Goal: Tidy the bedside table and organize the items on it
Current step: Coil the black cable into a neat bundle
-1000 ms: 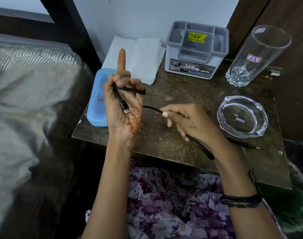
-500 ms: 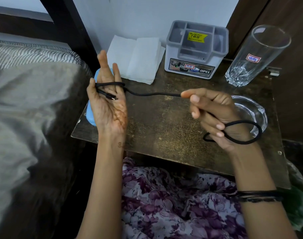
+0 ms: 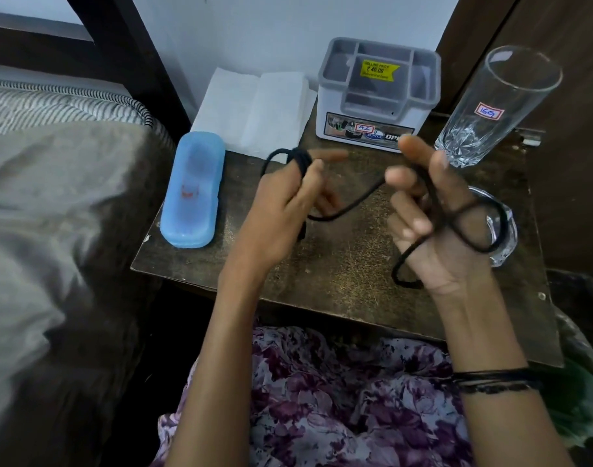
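A thin black cable [image 3: 350,205] runs between both hands above the dark bedside table [image 3: 339,264]. My left hand [image 3: 281,210] has the cable wound in loops around its fingers, back of the hand toward me. My right hand [image 3: 433,224] is palm up and holds the other part of the cable, which forms a loose loop over the glass ashtray [image 3: 504,237]. Both hands are blurred.
A blue plastic case [image 3: 190,190] lies at the table's left edge beside the bed [image 3: 52,197]. White folded tissues [image 3: 254,109] and a grey organiser box [image 3: 379,92] stand at the back. A tall empty glass [image 3: 494,106] stands back right.
My left hand has turned over and moved right, with more cable wound around its fingers. My right hand has risen toward the organiser box, and the span of cable between the hands is shorter.
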A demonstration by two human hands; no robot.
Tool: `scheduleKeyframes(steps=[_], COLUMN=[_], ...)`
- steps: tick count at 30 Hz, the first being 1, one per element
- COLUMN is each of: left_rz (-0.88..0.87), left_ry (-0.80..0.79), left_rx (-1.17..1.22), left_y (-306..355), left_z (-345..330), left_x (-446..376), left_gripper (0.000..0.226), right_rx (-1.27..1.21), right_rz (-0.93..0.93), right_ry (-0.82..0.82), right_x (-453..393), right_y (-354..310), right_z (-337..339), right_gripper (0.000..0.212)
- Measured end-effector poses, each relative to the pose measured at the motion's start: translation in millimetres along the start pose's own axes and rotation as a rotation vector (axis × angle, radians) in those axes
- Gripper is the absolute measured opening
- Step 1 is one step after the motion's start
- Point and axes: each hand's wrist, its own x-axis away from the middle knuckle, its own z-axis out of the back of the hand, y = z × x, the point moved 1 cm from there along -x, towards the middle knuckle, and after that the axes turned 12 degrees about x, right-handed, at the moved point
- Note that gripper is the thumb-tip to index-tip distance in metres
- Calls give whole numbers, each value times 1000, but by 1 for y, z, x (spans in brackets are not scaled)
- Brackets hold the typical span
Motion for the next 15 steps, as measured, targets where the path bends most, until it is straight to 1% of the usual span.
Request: scheduleKeyframes(steps=[2, 4, 5, 8, 10, 12, 15], left_rz=[50, 141, 178, 209, 217, 234, 223], left_ry=[-42, -103, -146, -248, -248, -240, -221], left_rx=[-10, 52, 99, 259, 341, 416, 500], left_y=[2, 2, 2, 2, 0, -3, -2], left_z=[-3, -6, -9, -14, -13, -12, -10], left_x=[1, 2, 3, 5, 5, 5, 5], left_gripper=[36, 48, 51, 37, 31, 35, 39], right_rx=[-9, -33, -28, 16, 45, 130, 314], right_rz=[23, 12, 4, -3, -15, -31, -34], right_ry=[52, 64, 77, 134, 175, 227, 290], right_x=[-2, -4, -5, -8, -9, -10, -10], right_y=[1, 2, 4, 7, 9, 11, 11], right_z=[-1, -1, -1, -1, -2, -2, 2], right_gripper=[27, 33, 36, 49, 55, 59, 56])
